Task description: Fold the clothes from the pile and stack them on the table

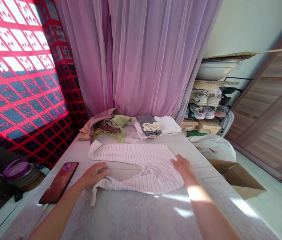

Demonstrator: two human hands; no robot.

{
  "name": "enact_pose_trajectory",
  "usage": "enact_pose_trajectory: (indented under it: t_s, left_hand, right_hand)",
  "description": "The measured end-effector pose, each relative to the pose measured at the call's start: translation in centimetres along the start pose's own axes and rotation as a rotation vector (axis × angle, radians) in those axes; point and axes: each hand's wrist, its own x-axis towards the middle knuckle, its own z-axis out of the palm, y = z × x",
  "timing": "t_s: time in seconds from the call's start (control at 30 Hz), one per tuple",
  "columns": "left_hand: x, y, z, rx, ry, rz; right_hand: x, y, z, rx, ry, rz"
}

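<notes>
Pale pants with thin pink and grey stripes (131, 152) lie sideways on the table, legs to the left and waist to the right. The upper leg is fairly flat; the lower one is bunched and twisted, its cuff hanging toward me. My left hand (94, 175) rests by the lower leg near the cuff, fingers stretched out and a little apart. At the waist end, my right hand (182, 164) pinches the edge of the cloth, its fingertips partly hidden by the hand.
A red phone (59, 183) with a cable lies at left, near a purple-lidded jar (22, 173). At the back sit crumpled clothes (108, 125), a folded stack (147, 125) and white cloth (167, 125). A cardboard box (238, 178) and shoe rack (206, 100) stand right of the table (136, 220).
</notes>
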Motion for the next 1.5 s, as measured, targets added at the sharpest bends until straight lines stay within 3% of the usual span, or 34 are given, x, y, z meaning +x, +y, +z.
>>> enact_pose_trajectory:
  t_s: [0.17, 0.23, 0.4, 0.53, 0.73, 0.87, 0.97, 1.07, 1.13, 1.23, 1.33, 1.5]
  left_hand:
    - [-2.3, 1.6, -0.7, 0.132, -0.262, 0.05]
    - [-2.5, 1.9, -0.8, 0.224, -0.327, 0.055]
    - [-2.3, 2.1, -0.1, 0.244, -0.329, 0.05]
    - [-2.6, 2.0, -0.6, 0.108, -0.306, 0.125]
    - [-2.1, 2.4, -3.0, 0.088, -0.232, 0.034]
    - [-0.8, 2.5, -3.6, 0.071, -0.133, 0.021]
    - [-0.7, 2.7, -4.6, 0.059, -0.266, 0.02]
    - [-0.9, 2.9, -6.6, 0.048, -0.547, 0.025]
    - [-0.3, 2.9, -8.2, 0.039, -0.626, -0.005]
    - [2.4, 2.7, -9.7, 0.108, -0.484, -0.008]
    - [6.2, 2.7, -9.6, 0.337, -0.321, -0.01]
    - [10.5, 3.2, -7.5, 0.703, -0.263, -0.135]
  right_hand:
    - [-0.4, 2.4, -0.2, 0.033, 0.029, 0.065]
    - [-0.9, 2.4, 0.1, 0.033, 0.067, 0.027]
    - [-3.0, -0.1, 1.9, 0.104, 0.381, -0.344]
    - [-4.2, -1.2, 3.7, 0.282, 0.237, -0.601]
    - [-5.0, 1.7, 4.3, 0.492, 0.053, -0.641]
    - [-5.8, 4.2, 3.9, 0.339, -0.035, -0.716]
    - [-5.7, 6.1, 4.0, 0.18, 0.037, -0.747]
    - [-4.5, 7.3, 3.1, 0.141, 0.174, -0.76]
    - [-3.0, 7.1, 1.5, 0.164, 0.236, -0.707]
    - [0.2, 4.7, -1.9, 0.206, 0.264, -0.504]
    - [3.9, 1.1, -4.0, 0.085, 0.172, -0.394]
    - [8.7, -2.0, -2.6, -0.001, 0.071, -0.325]
